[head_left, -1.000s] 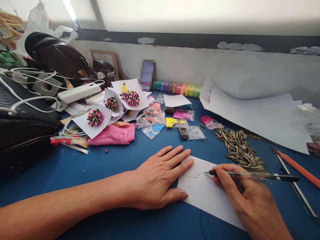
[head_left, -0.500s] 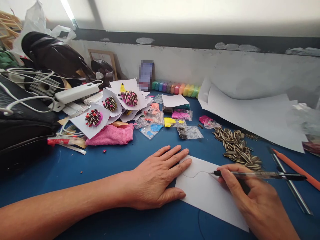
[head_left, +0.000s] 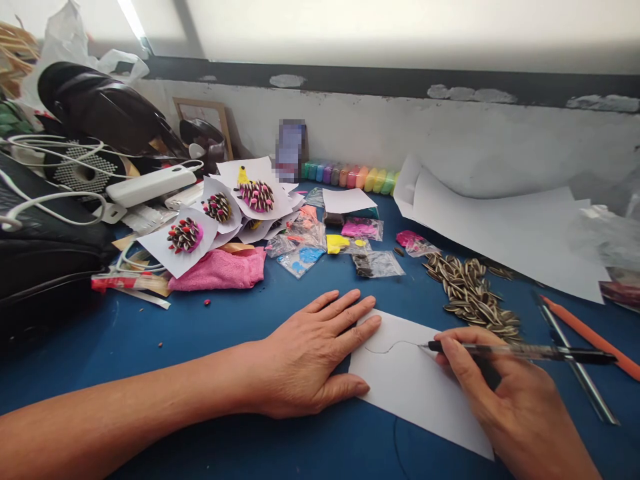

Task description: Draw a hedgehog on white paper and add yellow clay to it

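A white sheet of paper point(head_left: 405, 387) lies on the blue table in front of me, with a thin wavy line drawn across its upper part. My left hand point(head_left: 320, 353) rests flat with fingers spread, its index finger and thumb on the sheet's left edge. In my right hand point(head_left: 505, 387) is a black pen point(head_left: 525, 351), gripped near its point. The tip touches the paper at the right end of the line. Just beyond my right hand is a heap of striped sunflower seeds point(head_left: 470, 293).
An orange stick point(head_left: 590, 333) and a clear tube point(head_left: 577, 360) lie at right. Small bags of coloured clay point(head_left: 363, 229), seed-covered clay figures on paper point(head_left: 185, 235), a pink cloth point(head_left: 220, 268) and a propped phone point(head_left: 290, 150) stand farther back. Large white sheets point(head_left: 500, 220) lean on the wall.
The pen line reaches very slightly farther right under the tip. My left hand stays flat on the paper; the whole view has shifted a little.
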### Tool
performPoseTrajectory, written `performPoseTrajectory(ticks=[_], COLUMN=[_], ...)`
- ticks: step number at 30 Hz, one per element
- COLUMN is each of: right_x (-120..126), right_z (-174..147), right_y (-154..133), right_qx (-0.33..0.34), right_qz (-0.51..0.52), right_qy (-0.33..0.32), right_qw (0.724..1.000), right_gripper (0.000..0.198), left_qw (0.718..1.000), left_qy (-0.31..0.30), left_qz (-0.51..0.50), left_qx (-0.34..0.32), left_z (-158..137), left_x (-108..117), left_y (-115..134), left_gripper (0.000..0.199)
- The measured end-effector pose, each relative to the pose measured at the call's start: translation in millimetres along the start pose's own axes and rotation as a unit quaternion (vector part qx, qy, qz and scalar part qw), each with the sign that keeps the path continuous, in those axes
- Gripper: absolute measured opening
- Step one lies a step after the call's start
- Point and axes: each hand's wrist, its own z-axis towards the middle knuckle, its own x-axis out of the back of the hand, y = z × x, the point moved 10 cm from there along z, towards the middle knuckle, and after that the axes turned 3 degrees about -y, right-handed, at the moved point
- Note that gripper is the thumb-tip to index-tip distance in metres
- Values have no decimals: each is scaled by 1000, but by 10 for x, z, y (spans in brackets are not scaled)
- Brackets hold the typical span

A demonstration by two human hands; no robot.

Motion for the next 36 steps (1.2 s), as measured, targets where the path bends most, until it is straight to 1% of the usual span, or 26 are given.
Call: performPoseTrajectory(ticks=[4, 7, 13, 19, 27, 32, 36], right_x=[37, 79, 194, 221, 186, 208, 236], right_z=[-25, -34, -10, -2, -11, 13, 11], right_y=[21, -20, -147, -179, -113, -170, -194], right_qx=[-3, 5, 15, 17, -2, 3, 21], right_qz=[-8, -6, -7, -20, -55, -64, -65], right_qy=[4, 10, 50, 44, 11, 22, 33], right_qw=[1000, 1000, 999, 999, 998, 998, 997], right_gripper=[35, 32, 27, 27, 30, 29, 27], left_qw=[1000, 1000, 999, 999, 999, 998, 999], left_qy=[-10, -24, -42, -49, -48, -50, -35], left_qz=[-5, -3, 2, 4, 10, 14, 12], left_qx=[3, 13, 23, 23, 23, 23, 16], left_z=[5, 9, 12, 2, 14, 9, 4], left_x=[-2, -14, -36, -54, -62, -77, -62], left_y=[-1, -6, -22, -17, -20, -24, -21], left_gripper=[75, 75, 76, 76, 76, 77, 76])
